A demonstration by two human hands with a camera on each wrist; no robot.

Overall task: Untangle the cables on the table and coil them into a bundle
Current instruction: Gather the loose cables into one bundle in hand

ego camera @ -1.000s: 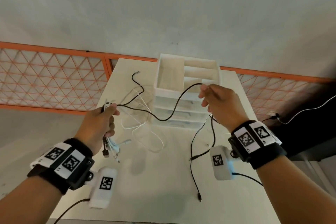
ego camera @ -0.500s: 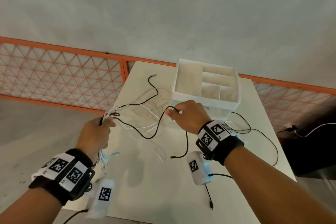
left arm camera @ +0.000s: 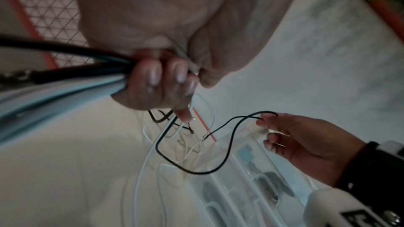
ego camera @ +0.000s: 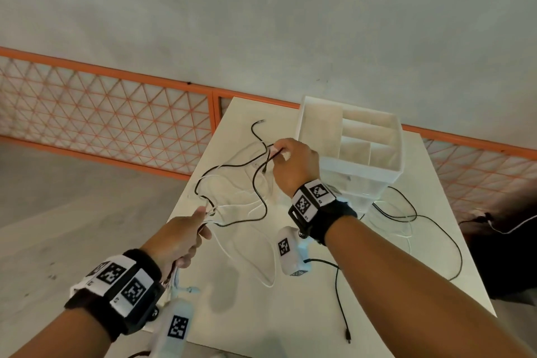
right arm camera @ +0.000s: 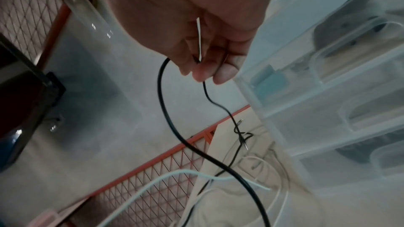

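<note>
My left hand (ego camera: 177, 238) grips a bunch of cables (left arm camera: 65, 68), fingers curled round them at the table's (ego camera: 261, 314) left edge. My right hand (ego camera: 293, 163) pinches a black cable (ego camera: 255, 180) between thumb and fingertips beside the drawer unit (ego camera: 374, 171).

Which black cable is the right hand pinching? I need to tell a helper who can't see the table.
Start at the white drawer organizer at the table's far end. Just left of it, the right hand pinches a thin black cable that sags in a loop to the left hand's grip. Unlike the white cables beneath, it is dark and lifted.
</note>
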